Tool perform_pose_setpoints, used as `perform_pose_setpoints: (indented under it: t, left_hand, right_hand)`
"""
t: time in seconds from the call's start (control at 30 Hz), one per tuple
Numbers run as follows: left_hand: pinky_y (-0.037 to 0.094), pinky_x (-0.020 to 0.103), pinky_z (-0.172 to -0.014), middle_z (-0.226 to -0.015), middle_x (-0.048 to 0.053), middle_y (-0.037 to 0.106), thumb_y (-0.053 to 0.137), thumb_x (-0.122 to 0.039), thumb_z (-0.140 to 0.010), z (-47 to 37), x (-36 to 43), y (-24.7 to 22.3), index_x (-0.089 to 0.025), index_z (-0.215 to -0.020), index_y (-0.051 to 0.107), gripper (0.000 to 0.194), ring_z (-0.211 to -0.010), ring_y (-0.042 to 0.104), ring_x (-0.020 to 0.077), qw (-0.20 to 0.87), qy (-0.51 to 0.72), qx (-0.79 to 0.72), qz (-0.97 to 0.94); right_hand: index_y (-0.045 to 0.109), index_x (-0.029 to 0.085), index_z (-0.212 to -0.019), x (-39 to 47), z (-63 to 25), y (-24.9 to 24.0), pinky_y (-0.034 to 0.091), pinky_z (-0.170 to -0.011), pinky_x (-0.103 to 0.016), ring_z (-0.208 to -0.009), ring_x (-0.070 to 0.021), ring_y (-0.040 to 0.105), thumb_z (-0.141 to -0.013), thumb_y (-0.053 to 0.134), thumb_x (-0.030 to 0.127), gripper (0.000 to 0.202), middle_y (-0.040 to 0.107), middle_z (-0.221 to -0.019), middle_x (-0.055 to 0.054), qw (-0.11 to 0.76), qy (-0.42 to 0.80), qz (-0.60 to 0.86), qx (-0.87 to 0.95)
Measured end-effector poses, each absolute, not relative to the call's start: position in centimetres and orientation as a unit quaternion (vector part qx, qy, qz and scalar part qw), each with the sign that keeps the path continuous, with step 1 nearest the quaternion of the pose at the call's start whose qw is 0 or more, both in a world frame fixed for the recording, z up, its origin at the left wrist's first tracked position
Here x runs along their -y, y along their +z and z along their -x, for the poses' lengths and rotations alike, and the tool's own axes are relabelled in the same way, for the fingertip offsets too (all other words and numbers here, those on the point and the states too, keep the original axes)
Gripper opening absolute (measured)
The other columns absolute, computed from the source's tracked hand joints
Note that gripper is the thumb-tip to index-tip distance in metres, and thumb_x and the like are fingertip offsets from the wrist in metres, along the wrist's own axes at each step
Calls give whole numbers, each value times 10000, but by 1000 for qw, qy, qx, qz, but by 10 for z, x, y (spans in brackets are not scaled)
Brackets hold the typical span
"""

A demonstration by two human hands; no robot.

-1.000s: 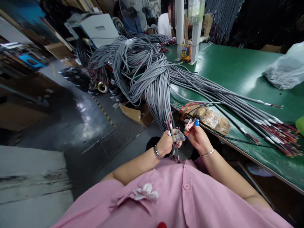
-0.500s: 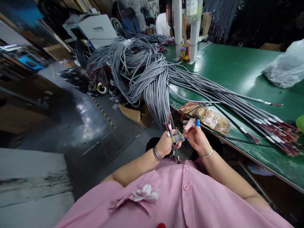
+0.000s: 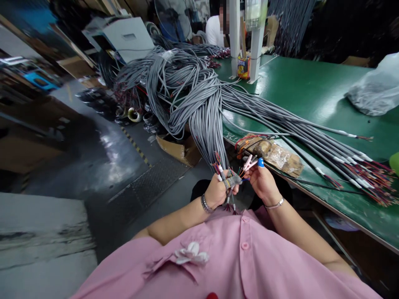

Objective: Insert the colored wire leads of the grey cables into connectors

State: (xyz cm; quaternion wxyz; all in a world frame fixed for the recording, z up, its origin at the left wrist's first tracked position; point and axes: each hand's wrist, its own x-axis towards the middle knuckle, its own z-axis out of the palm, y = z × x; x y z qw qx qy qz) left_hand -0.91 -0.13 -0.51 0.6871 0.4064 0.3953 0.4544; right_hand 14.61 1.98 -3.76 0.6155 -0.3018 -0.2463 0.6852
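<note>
One left hand [image 3: 218, 189]: closing snugly around cable ends [image 3: 220, 169], their upright wire tips leaning farther left than half a second ago.
Right hand [image 3: 263, 181]: staying just beside it, fingers pinching a pink tool [image 3: 248, 162], having shifted slightly right.
Pink tool: blurring half a second ago, now showing two spread arms; its stroke seems to be slowing. Whether its tip is touching the loose coloured wires [image 3: 240, 171] between the hands is too small to tell.
Wooden block [image 3: 266, 153]: lying on the near edge of the green table [image 3: 314, 83], unmoved.
Grey cables [image 3: 207, 112]: looping on the left and running toward the left hand.
White posts [image 3: 235, 41]: standing farther off.
Co-worker [image 3: 213, 32]: sitting or standing beyond, hands not showing.
</note>
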Motion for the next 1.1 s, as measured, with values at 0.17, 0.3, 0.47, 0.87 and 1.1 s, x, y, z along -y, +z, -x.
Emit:
perform_pose_setpoints:
  t: [0.17,0.3,0.47,0.87,1.1]
  left_hand:
    - [364,210,-411,-479,-3,588,760,-351,-687,7,-1,-10,-131,-672,620,261,-401,492,87,690,460,-386,-404]
    - [363,213,-412,-486,-8,591,762,-357,-681,5,-2,-13,-139,-673,618,262,-398,489,86,688,450,-405,-401]
    - [354,215,-410,-476,-13,577,760,-384,-681,5,-4,-15,-142,-690,632,274,-391,484,86,679,451,-414,-405]
    - [385,207,-417,-489,-5,595,774,-383,-660,7,-3,-16,-137,-682,621,291,-397,494,82,683,446,-420,-397]
    - [389,220,-428,-488,1,593,782,-413,-646,8,4,-5,-137,-653,605,328,-411,506,91,674,465,-408,-404]
  right_hand:
    - [705,206,-838,-27,-147,-41,481,-552,-237,-646,-116,601,-738,676,644,449,716,-857,-34,577,729,294,222]
    - [709,203,-819,-28,-146,-35,474,-542,-232,-619,-110,594,-699,727,621,435,707,-777,-11,586,733,281,202]
    - [704,200,-796,-29,-142,-33,462,-545,-236,-603,-108,576,-692,747,601,416,686,-710,5,607,715,289,195]
    - [691,203,-810,-25,-142,-30,455,-557,-244,-603,-121,570,-700,723,623,435,682,-730,-3,593,731,289,177]
    - [687,219,-843,-20,-146,-30,469,-585,-251,-654,-126,601,-746,680,623,415,710,-860,-23,561,758,283,178]
